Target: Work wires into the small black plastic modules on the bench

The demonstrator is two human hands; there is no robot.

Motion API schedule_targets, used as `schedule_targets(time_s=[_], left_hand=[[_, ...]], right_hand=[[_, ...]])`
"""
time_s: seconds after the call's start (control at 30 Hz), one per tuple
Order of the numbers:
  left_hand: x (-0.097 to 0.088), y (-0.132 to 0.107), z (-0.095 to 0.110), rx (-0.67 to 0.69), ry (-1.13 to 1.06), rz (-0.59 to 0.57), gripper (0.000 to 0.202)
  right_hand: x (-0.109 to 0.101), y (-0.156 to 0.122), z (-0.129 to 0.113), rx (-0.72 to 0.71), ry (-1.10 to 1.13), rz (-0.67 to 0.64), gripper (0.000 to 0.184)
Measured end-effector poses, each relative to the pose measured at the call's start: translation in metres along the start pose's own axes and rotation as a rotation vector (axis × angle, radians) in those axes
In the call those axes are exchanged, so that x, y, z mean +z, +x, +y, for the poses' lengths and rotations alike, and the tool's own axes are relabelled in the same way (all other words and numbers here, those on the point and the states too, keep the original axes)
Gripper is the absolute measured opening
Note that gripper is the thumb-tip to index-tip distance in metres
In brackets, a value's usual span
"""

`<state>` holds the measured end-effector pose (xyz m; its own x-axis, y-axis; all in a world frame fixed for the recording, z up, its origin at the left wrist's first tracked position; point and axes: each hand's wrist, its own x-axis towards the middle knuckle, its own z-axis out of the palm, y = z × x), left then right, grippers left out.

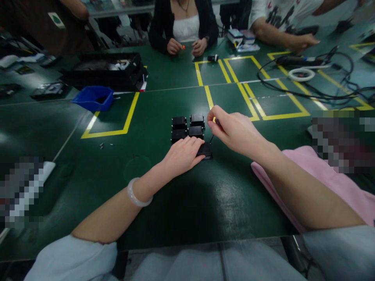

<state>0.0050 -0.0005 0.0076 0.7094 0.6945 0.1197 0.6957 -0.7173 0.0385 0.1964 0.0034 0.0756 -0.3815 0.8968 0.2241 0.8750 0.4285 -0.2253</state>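
Working at a green table (164,218), taking four boxes (195,132) as the clock's centre. Pinning a black block (206,151) at 5 o'clock of them with the left hand (184,151), bending the fingers over the far side and laying the thumb along the near edge, nearly closing around it. Wearing a pale bracelet (135,194) on that wrist. Curling the right hand (233,127), at 3 o'clock, tightly around the dark and yellow handle of a driver (217,122), aiming the thin shaft down at the block's 1 o'clock corner; showing too little at the tip for telling contact.

Seeing screws (101,146) lying near 9 o'clock, a blue bin (93,97) and black trays (108,66) at 10, a white ring (301,74) and cables (348,93) at 2, a pink cloth (304,164) at 4.

Looking for writing: finding a white tag (56,20) with a green mark on a dark shirt toward 10, plus a printed white shirt (281,15) toward 1, both blurring past reading. Noticing a co-worker's hands (175,47) at 12, holding something orange (183,47).
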Motion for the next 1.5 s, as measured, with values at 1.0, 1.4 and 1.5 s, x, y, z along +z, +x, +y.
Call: schedule_targets(time_s=[1.0,1.4,1.5], left_hand=[[-0.0019,0.0003,0.0009,-0.006,-0.009,-0.008,0.036],[-0.0017,0.0,0.0008,-0.003,-0.009,-0.005,0.037],[-0.0026,0.0001,0.0014,-0.009,-0.008,-0.018,0.037]], right_hand=[[-0.0007,0.0004,0.0004,-0.001,-0.025,-0.006,0.033],[-0.0013,-0.0005,0.0003,0.012,-0.044,0.01,0.03],[-0.0024,-0.001,0.0001,0.018,-0.012,-0.001,0.031]])
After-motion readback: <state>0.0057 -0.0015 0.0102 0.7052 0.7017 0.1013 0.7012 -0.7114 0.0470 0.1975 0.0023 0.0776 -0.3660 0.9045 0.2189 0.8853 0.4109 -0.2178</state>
